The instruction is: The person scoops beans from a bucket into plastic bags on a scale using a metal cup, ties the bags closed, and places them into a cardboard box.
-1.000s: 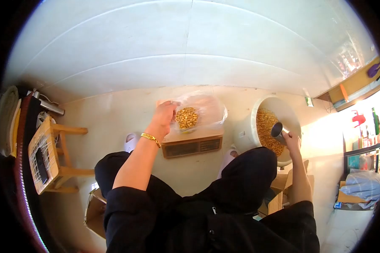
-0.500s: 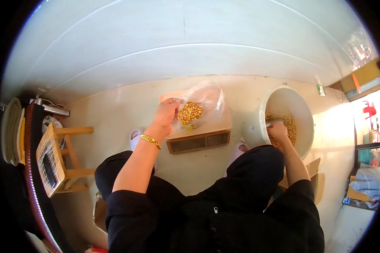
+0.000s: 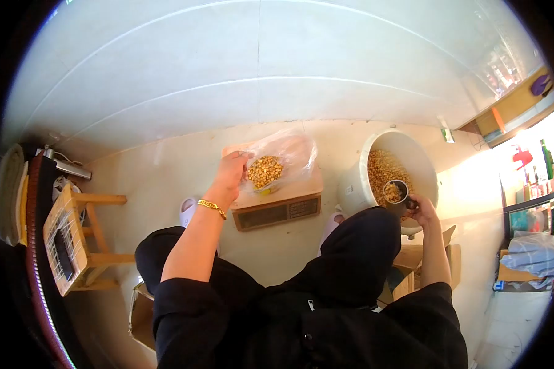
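A clear plastic bag (image 3: 295, 154) with yellow kernels (image 3: 265, 172) in it lies on a scale (image 3: 277, 209). My left hand (image 3: 232, 171), with a gold bracelet at the wrist, is closed on the bag's left edge. Over the white bucket (image 3: 354, 184) on the right, my right hand (image 3: 421, 210) grips the dark handle of a metal scoop (image 3: 405, 188). The scoop holds some kernels, and more kernels (image 3: 385, 165) lie inside the bucket below it.
A wooden stool (image 3: 80, 246) stands at the left, with a dark flat object on its seat. Cardboard boxes (image 3: 143, 317) are by both my legs. At the right edge is a shelf (image 3: 532, 206) with bottles and a plastic-wrapped bundle (image 3: 530, 255). A pale wall rises ahead.
My right hand dipped down into the bucket and has come back up, with kernels now in the scoop. My left hand has kept its hold on the bag. The view has shifted slightly.
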`<state>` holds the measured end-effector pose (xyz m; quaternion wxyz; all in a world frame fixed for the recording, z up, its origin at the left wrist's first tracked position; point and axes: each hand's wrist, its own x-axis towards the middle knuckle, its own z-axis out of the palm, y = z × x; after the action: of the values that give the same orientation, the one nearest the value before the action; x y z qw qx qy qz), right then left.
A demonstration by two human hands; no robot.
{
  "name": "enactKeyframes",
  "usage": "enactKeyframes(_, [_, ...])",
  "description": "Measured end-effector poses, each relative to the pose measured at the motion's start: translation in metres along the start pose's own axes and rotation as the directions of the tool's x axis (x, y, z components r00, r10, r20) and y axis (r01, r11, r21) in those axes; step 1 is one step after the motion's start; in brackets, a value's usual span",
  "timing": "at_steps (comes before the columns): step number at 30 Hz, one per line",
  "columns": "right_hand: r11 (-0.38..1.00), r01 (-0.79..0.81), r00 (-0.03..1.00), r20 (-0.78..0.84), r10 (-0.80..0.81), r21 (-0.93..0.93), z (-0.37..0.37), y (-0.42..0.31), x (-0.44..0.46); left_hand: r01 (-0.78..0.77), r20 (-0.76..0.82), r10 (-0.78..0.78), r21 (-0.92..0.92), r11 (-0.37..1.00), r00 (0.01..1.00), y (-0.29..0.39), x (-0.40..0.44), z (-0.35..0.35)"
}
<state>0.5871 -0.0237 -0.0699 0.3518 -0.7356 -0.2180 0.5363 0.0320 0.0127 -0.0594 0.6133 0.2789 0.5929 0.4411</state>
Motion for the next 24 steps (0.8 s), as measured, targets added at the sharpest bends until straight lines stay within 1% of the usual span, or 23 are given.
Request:
enactKeyframes(1, [0.999,0.006,1.000,0.009,-0.007,0.036,-0.004,-0.002,-0.001,-0.007,0.005,0.007,-0.007,1.000,1.000,-0.001,0.002,-0.001])
enactKeyframes(2, [0.999,0.016,1.000,0.007,-0.016,0.033,-0.008,-0.003,-0.004,-0.001,-0.001,0.000,-0.024,1.000,1.000,-0.003,0.004,-0.003])
enactKeyframes(4, [0.970,0.083,0.994,0.054,-0.098,0.228,-0.011,-0.007,-0.019,0.002,-0.013,-0.003,-0.048,0.999,1.000,-0.001,0.002,-0.005])
enactKeyframes(5, [0.971,0.089,0.993,0.059,-0.104,0.222,-0.010,-0.012,-0.024,0.000,-0.015,0.000,-0.057,0.998,1.000,-0.001,0.002,-0.006])
enactKeyframes(7, [0.941,0.146,0.984,0.051,-0.169,0.305,-0.006,-0.026,-0.039,-0.006,-0.024,0.004,-0.075,0.997,1.000,0.001,0.000,-0.007])
enactKeyframes(9, [0.946,0.163,0.979,0.074,-0.191,0.281,0.003,-0.044,-0.052,-0.015,-0.026,0.014,-0.063,0.998,1.000,0.001,0.002,-0.008])
enactKeyframes(11, [0.934,0.227,0.938,0.197,-0.286,0.278,0.020,-0.064,-0.069,-0.015,-0.028,0.013,-0.056,0.998,1.000,-0.001,0.008,-0.009])
enactKeyframes(12, [0.917,0.274,0.925,0.180,-0.334,0.291,0.041,-0.075,-0.086,-0.015,-0.031,0.013,-0.044,0.999,0.999,-0.002,0.011,-0.009])
enactKeyframes(13, [0.917,0.279,0.925,0.178,-0.337,0.285,0.058,-0.086,-0.098,-0.015,-0.028,0.014,-0.050,0.999,1.000,-0.001,0.010,-0.008])
enactKeyframes(15, [0.931,0.246,0.912,0.260,-0.316,0.270,0.092,-0.103,-0.112,-0.011,-0.036,0.009,-0.054,0.998,0.999,0.004,0.005,-0.007])
enactKeyframes(16, [0.932,0.248,0.911,0.264,-0.317,0.264,0.111,-0.109,-0.116,-0.012,-0.039,0.009,-0.061,0.998,0.999,0.006,0.002,-0.006])
enactKeyframes(18, [0.968,0.192,0.874,0.419,-0.244,0.164,0.149,-0.115,-0.122,-0.028,-0.054,0.024,-0.079,0.996,0.998,0.010,-0.004,-0.003])
enactKeyframes(21, [0.994,0.110,0.851,0.516,-0.098,0.007,0.214,-0.111,-0.122,-0.016,-0.044,0.012,-0.104,0.994,0.999,0.013,-0.006,-0.005])
enactKeyframes(22, [0.992,0.106,0.864,0.501,-0.059,-0.064,0.239,-0.108,-0.125,-0.015,-0.054,0.009,-0.109,0.994,0.999,0.014,-0.007,-0.006])
enactKeyframes(23, [0.990,0.089,0.844,0.537,-0.015,-0.113,0.259,-0.102,-0.117,-0.006,-0.041,0.001,-0.131,0.991,0.999,0.014,-0.009,-0.007])
enactKeyframes(24, [0.981,0.101,0.848,0.529,0.003,-0.168,0.282,-0.094,-0.116,0.003,-0.031,-0.007,-0.154,0.988,0.999,0.014,-0.009,-0.008])
